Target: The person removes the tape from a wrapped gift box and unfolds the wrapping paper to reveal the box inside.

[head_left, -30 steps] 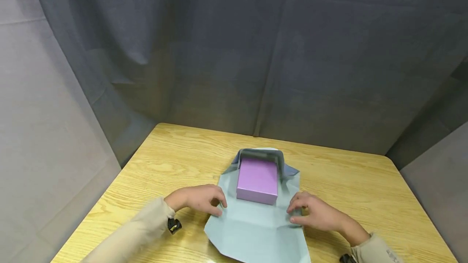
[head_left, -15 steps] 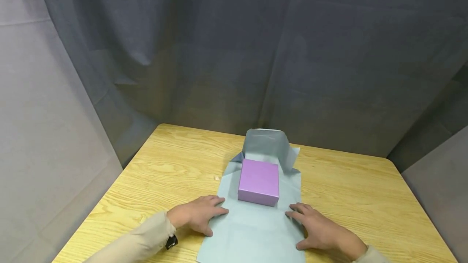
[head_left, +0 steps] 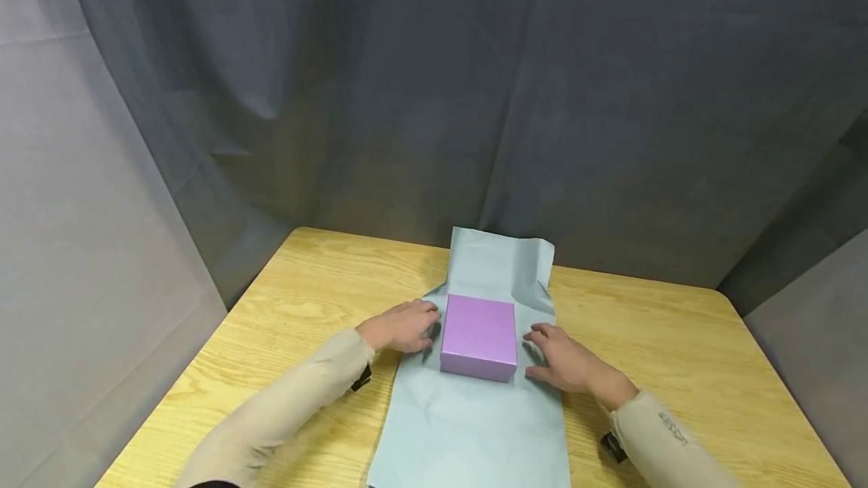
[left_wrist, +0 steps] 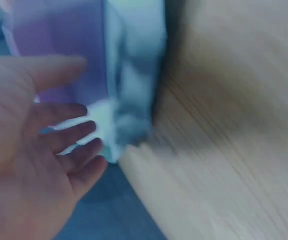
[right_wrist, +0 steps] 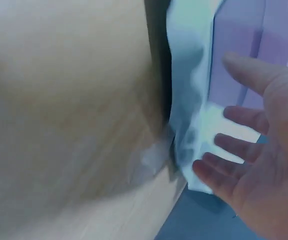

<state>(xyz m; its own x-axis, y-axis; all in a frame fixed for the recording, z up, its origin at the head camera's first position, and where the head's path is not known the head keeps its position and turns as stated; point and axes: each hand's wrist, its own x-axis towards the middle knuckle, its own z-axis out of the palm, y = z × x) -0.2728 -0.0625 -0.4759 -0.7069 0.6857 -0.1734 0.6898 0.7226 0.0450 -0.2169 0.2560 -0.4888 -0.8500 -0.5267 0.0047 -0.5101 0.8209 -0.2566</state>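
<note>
A purple lidded box (head_left: 479,330) sits on a long sheet of pale blue wrapping paper (head_left: 475,428), whose creased far end rises behind it. To the box's left is my left hand (head_left: 404,326), fingers loosely bent over the paper's edge. My right hand (head_left: 568,360) hovers on the opposite side, thumb and fingers spread apart. Both wrist views are blurred: the left hand (left_wrist: 49,135) has nothing between its fingers beside the box (left_wrist: 79,50), and the right hand (right_wrist: 264,145) likewise faces the box (right_wrist: 239,50) with the paper (right_wrist: 189,75) alongside.
The wooden table (head_left: 325,277) extends to both sides of the paper. A dark grey curtain (head_left: 420,96) hangs behind its far edge, and a light grey cloth panel (head_left: 88,209) stands at the left.
The paper's far flap, earlier curled over toward the box, has unfolded and leans back. Both hands have shifted forward from the near part of the paper to beside the box.
</note>
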